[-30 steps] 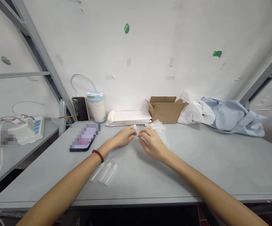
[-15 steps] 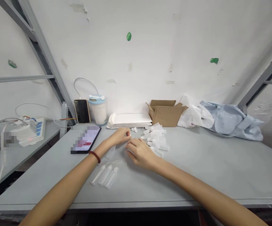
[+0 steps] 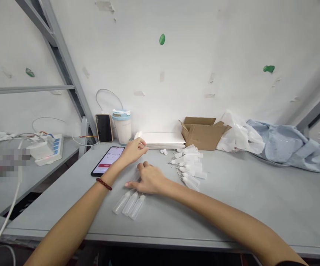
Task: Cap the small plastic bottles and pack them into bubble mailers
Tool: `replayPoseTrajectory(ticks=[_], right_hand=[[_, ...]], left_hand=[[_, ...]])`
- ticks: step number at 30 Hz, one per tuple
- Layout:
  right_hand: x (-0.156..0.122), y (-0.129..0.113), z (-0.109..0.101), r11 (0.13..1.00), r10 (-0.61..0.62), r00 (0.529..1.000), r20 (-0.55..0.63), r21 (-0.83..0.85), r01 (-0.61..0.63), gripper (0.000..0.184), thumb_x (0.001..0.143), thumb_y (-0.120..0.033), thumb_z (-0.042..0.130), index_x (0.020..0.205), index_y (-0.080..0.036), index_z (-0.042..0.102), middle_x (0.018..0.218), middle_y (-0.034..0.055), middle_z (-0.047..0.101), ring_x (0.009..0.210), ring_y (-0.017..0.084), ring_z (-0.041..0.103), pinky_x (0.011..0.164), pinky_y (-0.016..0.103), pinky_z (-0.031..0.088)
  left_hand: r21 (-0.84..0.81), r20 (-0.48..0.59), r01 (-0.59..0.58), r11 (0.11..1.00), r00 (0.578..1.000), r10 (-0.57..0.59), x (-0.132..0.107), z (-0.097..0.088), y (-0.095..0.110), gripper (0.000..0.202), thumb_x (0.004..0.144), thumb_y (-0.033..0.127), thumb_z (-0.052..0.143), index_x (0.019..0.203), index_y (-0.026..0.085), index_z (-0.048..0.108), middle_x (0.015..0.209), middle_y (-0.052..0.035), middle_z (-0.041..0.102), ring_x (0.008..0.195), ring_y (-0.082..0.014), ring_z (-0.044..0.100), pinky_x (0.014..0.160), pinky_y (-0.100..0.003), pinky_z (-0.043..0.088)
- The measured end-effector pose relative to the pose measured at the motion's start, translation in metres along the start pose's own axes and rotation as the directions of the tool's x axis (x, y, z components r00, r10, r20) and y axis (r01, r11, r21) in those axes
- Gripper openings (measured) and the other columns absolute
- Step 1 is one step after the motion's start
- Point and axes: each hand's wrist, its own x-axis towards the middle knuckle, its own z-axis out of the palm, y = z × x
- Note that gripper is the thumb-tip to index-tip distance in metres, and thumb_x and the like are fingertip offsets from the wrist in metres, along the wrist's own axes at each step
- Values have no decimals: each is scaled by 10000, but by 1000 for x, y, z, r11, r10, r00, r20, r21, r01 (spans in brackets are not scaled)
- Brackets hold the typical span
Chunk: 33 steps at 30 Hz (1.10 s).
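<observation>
My left hand (image 3: 134,150) is raised over the back of the table, its thumb and fingers pinched together. A tiny white spot shows at the fingertips, too small to name. Lower and to the right, my right hand (image 3: 151,179) has its thumb and fingers apart, over a clear squeeze bottle mostly hidden by the hand. Just below it lie three clear squeeze bottles (image 3: 130,204) with thin tips, side by side. Small white caps (image 3: 163,151) rest behind my right hand. Several more bottles (image 3: 190,168) with thin tips form a pile to the right.
Along the wall stand a propped phone (image 3: 104,128), a blue-lidded cup (image 3: 122,127), a white stack (image 3: 164,139), an open cardboard box (image 3: 204,136), a plastic bag (image 3: 239,135) and a blue cloth (image 3: 287,144). A phone showing a timer (image 3: 112,152) lies left; a power strip (image 3: 50,149) sits further left.
My right hand has moved left and spread its thumb and fingers near the lying bottle. My left hand has drawn back, away from it. The view has shifted slightly left.
</observation>
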Motion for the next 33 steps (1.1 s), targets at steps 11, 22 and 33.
replayPoseTrajectory(ticks=[11,22,33], right_hand=[[4,33,4,988,-107,993,-41,108,111,332,785,-222,547,1100,-120,563,984,88,502,661,116,505,707,273,431],[-21,79,-14,991,-106,978,-179,60,119,332,771,-153,584,1095,-135,513,999,87,519,786,156,536,715,291,455],[-64,84,-34,950,-311,848,-429,-104,295,297,839,-148,494,1129,-194,452,1023,97,534,864,188,579,696,331,514]], left_hand=[[-359,108,170,918,984,-140,-5,-10,15,249,666,292,617,835,137,520,624,-9,605,470,-96,481,413,-212,404],[-383,279,207,900,955,-101,-16,-10,30,204,710,308,625,779,118,589,654,-33,628,517,-94,514,464,-208,440],[-400,309,-74,913,927,210,-37,14,55,232,809,340,528,894,159,646,838,-35,642,613,-101,535,549,-213,458]])
